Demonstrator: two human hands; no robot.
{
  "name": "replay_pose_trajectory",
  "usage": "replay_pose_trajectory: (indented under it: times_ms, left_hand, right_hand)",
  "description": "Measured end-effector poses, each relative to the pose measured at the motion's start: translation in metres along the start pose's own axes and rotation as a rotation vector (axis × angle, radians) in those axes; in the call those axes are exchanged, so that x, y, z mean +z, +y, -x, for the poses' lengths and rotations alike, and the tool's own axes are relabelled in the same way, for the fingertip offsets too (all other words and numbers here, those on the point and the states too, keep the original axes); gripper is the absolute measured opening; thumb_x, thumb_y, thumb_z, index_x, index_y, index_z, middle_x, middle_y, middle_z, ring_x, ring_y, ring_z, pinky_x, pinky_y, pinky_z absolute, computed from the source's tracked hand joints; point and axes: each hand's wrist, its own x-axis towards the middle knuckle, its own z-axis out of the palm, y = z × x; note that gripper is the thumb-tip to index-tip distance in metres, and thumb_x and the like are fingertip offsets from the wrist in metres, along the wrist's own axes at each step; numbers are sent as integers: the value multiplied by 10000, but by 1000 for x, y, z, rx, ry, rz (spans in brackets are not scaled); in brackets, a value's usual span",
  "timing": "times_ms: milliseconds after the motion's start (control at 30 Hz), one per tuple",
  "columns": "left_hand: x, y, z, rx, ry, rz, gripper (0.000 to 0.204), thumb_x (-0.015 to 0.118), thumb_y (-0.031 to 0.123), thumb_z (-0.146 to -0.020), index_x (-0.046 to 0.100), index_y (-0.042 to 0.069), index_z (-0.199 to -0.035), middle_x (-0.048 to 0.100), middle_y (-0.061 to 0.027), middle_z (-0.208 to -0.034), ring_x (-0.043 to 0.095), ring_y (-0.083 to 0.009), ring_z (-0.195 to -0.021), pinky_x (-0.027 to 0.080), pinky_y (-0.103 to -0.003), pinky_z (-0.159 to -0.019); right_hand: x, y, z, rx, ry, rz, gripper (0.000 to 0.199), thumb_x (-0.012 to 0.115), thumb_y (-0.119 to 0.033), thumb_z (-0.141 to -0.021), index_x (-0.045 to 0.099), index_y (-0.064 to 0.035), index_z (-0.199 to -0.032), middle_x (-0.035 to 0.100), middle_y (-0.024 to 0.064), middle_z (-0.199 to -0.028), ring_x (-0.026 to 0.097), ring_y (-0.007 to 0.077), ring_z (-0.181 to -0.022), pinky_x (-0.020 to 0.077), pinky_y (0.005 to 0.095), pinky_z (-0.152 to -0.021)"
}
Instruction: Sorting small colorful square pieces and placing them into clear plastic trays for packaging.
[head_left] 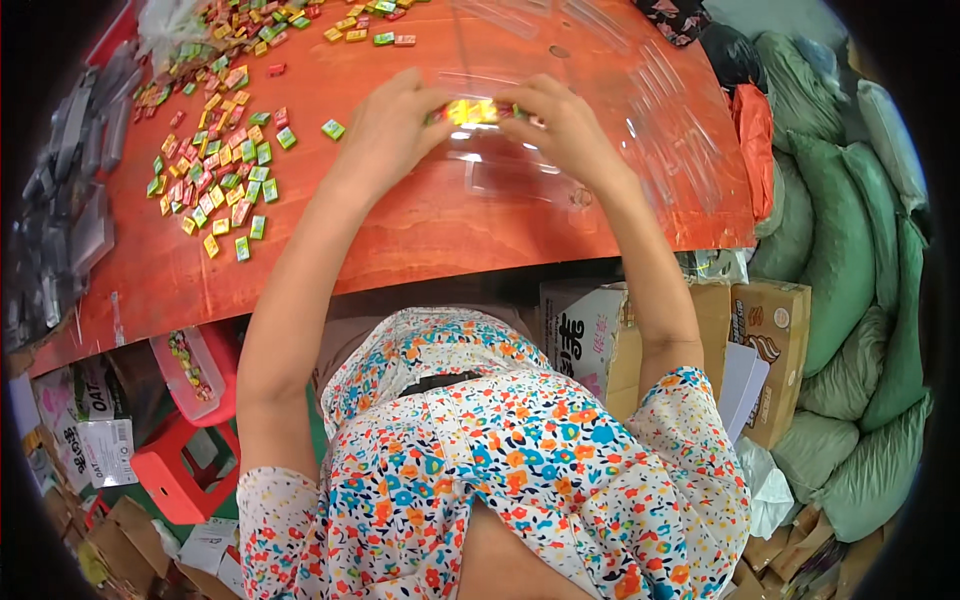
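Dozens of loose packets (241,211) lie leftward on the red worktop (425,232); farther off, I see the left hand (398,118) and right hand (557,122), fingers pinching a yellow packet row (472,111) between them. I'd press both ends evenly, keeping it straight.

I look down through a head-worn fisheye, close above the floral shirt (560,450) at six o'clock, facing the red table (400,240) at twelve.

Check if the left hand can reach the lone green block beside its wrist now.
Probably not right away: the left hand is holding a row of small blocks with the right hand. The way looks free; the green block lies close by on the red tabletop.
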Motion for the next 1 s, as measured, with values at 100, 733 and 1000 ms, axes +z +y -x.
replay_pose_trajectory:
  times_ms: [100,733,1000]
  left_hand:
    - [16,-8,-43,92,-72,-68,269,730,241,-798,720,92,-1021,592,-105,-899,619,-297,-872,501,-418,-759]
    - [47,-41,-40,322,-85,-286,710,586,507,-881,453,14,-1374,438,-177,-1437,416,-327,-1327,347,-421,-1097]
    - [54,-26,-34,252,-388,-343,973,431,733,-847,321,-12,-1464,294,-197,-1539,242,-318,-1445,196,-418,-1194]
  right_hand:
    - [-5,28,-10,124,-23,66,286,711,-190,-843,686,-90,-1110,623,87,-955,608,254,-836,485,345,-720]
    - [20,69,-2,39,-51,46,507,601,-332,-940,516,-63,-1361,485,175,-1413,475,319,-1301,389,404,-1070]
    - [26,58,4,17,-280,151,656,391,-488,-998,322,-57,-1487,306,145,-1548,263,290,-1443,177,449,-1192]
